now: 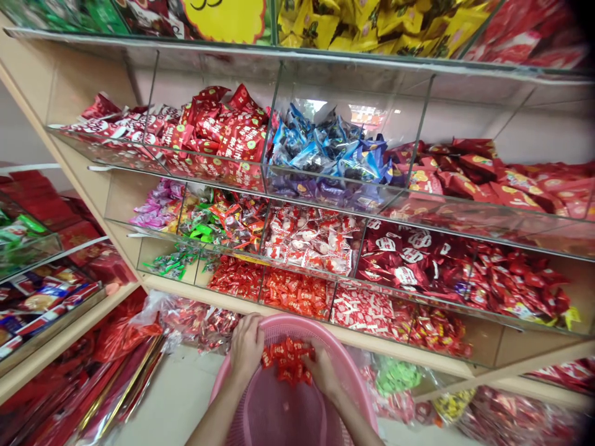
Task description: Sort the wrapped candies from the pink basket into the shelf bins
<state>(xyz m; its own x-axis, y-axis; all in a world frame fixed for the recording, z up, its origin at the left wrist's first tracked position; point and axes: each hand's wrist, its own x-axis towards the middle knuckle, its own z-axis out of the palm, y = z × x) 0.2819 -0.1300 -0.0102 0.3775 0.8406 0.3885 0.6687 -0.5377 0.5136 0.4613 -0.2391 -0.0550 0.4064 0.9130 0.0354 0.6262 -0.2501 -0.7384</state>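
Note:
A pink plastic basket (344, 337) with a perforated wall stands below the lowest shelf. My left hand (246, 347) is closed over its rim at the far left side. Inside the basket is a cluster of small red wrapped candies (288, 359) with pale lettering. My right hand (321, 370) reaches into the basket from the right, its fingers curled against the candies and partly hidden by them. Similar red candies (297, 294) lie in a bottom shelf compartment just beyond the basket.
Clear dividers split the shelves into compartments of wrapped sweets, including blue packets (311, 148) and dark red packets (413, 248). Bagged candies (395, 381) lie on the floor at right. A side shelf (69, 328) stands at left, with red and gold packaging (111, 384) below.

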